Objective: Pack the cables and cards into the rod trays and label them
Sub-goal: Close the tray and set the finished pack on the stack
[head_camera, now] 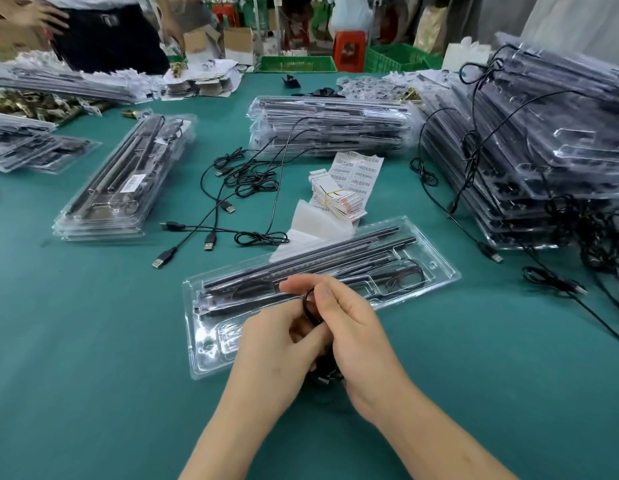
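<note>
Two hands meet above the near middle of the clear tray and hide most of the coiled black cable; only a small loop shows between the fingertips, and a dark, hard-to-read bundle shows below the palms. The left hand curls round the coil from the left and the right hand closes over it from the right, both gripping it. The tray lies open on the green table with rods in its far slots, and cards lie just beyond it.
</note>
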`<action>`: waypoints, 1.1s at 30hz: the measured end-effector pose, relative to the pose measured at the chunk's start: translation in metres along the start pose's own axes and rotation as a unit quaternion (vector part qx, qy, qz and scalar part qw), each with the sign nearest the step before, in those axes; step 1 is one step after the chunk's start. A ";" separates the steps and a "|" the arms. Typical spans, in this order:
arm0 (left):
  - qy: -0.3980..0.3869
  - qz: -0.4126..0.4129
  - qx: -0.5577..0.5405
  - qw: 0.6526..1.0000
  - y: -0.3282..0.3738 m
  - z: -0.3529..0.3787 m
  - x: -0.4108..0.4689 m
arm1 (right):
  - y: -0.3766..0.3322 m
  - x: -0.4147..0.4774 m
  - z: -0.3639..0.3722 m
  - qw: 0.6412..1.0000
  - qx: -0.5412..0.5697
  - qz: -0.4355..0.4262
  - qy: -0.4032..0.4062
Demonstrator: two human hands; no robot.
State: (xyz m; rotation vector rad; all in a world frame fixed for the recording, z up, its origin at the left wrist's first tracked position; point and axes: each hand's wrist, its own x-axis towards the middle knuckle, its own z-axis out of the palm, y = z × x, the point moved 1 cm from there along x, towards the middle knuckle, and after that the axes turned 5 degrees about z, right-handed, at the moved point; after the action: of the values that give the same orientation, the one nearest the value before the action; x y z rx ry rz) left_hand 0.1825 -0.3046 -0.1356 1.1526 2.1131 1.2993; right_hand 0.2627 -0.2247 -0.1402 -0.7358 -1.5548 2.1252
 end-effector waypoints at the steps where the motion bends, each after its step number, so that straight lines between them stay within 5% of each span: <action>1: 0.007 0.010 0.013 1.000 0.001 0.002 -0.001 | 0.002 0.000 -0.001 1.000 0.021 -0.004 0.002; 6: 0.008 0.056 0.099 0.994 0.000 0.002 -0.005 | 0.007 -0.003 -0.005 0.998 0.061 -0.013 -0.033; 9: -0.018 0.066 0.120 0.990 -0.003 -0.010 -0.004 | -0.003 -0.002 -0.018 0.975 -0.187 -0.122 0.001; 13: -0.076 0.059 0.178 0.979 -0.003 -0.023 -0.002 | -0.031 0.001 -0.036 0.771 -0.560 -0.303 0.006; 15: -0.107 0.056 0.222 0.968 0.000 -0.027 -0.001 | -0.039 0.003 -0.039 0.718 -0.617 -0.319 -0.049; 17: -0.126 0.070 0.261 0.955 0.004 -0.027 -0.002 | -0.040 0.005 -0.040 0.730 -0.609 -0.301 -0.075; 21: -0.095 0.096 0.317 0.939 0.005 -0.025 -0.009 | -0.032 0.009 -0.050 0.868 -0.469 -0.144 -0.076; 26: -0.025 0.108 0.332 0.937 -0.007 -0.025 -0.030 | -0.015 0.003 -0.055 0.876 -0.465 -0.120 -0.040; 28: -0.001 0.134 0.326 0.936 -0.014 -0.022 -0.035 | -0.009 -0.004 -0.053 0.815 -0.546 -0.194 -0.010; 31: 0.015 0.154 0.311 0.938 -0.020 -0.016 -0.034 | 0.001 -0.015 -0.046 0.659 -0.667 -0.343 0.046; 33: 0.022 0.155 0.300 0.941 -0.023 -0.016 -0.033 | 0.007 -0.021 -0.046 0.626 -0.682 -0.376 0.035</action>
State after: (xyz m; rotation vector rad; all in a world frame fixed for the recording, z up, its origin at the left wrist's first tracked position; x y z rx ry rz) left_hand 0.1804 -0.3447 -0.1510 1.7712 2.5260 0.7998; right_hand 0.3078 -0.2053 -0.1537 -0.3259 -2.6098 0.0318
